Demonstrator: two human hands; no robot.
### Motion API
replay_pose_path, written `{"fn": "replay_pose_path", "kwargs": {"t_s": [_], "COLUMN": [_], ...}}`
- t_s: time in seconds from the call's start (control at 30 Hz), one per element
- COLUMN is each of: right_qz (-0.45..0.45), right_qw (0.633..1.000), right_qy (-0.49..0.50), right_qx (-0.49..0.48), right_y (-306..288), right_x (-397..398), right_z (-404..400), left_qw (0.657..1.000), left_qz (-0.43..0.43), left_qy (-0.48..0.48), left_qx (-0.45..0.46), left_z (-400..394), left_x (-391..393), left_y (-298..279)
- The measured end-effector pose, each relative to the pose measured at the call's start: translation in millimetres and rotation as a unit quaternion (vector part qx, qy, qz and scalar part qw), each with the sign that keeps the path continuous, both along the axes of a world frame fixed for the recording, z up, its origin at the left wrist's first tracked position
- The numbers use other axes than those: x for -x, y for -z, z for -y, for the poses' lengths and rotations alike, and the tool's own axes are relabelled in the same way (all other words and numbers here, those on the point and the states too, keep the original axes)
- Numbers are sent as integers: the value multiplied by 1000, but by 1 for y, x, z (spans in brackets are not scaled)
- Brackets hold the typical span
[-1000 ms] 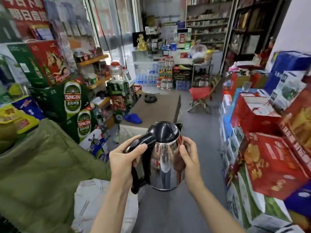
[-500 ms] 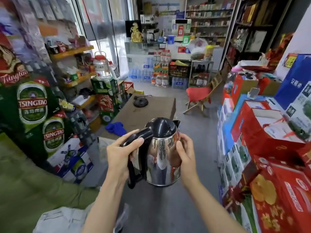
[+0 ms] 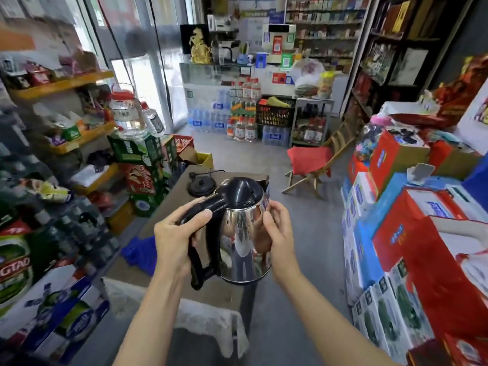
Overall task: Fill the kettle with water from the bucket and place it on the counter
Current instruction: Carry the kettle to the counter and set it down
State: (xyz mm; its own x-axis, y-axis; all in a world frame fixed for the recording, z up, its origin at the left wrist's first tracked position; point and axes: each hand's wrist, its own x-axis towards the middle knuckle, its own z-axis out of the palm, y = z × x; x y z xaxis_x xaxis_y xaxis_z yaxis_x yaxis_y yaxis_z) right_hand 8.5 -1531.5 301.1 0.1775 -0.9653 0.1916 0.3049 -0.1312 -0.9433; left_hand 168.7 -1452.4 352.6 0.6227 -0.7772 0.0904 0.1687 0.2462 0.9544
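The left hand [image 3: 177,239] wraps its fingers around the black handle [image 3: 200,233] of the kettle [image 3: 244,233]; the fingertips behind the handle are hidden. The right hand [image 3: 277,233] lies flat against the right side of the steel body, palm largely out of sight. The kettle is held upright in the air, lid shut, above the near end of a brown counter [image 3: 171,204]. The kettle base [image 3: 200,184] sits on the far part of the counter. A blue cloth [image 3: 141,253] lies left, blurred. No bucket is discernible.

Mirror-silver kettle [image 3: 244,244] with black lid, blue cloth [image 3: 140,253], red boxes [image 3: 433,249].
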Motion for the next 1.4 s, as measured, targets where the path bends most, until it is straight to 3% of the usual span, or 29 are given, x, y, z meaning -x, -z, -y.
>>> {"fn": "replay_pose_path", "kwargs": {"t_s": [0.37, 0.53, 0.9, 1.13, 1.4], "right_qz": [-44, -50, -50, -79, -100], "right_qw": [994, 988, 961, 929, 867], "right_qy": [-98, -143, -267, -356, -484], "right_qx": [-16, -26, -59, -68, -56], "right_y": [30, 40, 59, 63, 68], "right_x": [-22, -50, -146, -204, -251], "right_z": [228, 305, 453, 526, 598], "left_qw": [997, 994, 973, 953, 909], "left_qz": [11, -1, 5, 3, 10], "left_qy": [-77, -104, -230, -301, -416], "left_qx": [10, 29, -33, -39, -21], "left_z": [197, 263, 386, 441, 494], "left_x": [-7, -19, -97, -134, -136], "left_y": [21, 29, 59, 64, 75]}}
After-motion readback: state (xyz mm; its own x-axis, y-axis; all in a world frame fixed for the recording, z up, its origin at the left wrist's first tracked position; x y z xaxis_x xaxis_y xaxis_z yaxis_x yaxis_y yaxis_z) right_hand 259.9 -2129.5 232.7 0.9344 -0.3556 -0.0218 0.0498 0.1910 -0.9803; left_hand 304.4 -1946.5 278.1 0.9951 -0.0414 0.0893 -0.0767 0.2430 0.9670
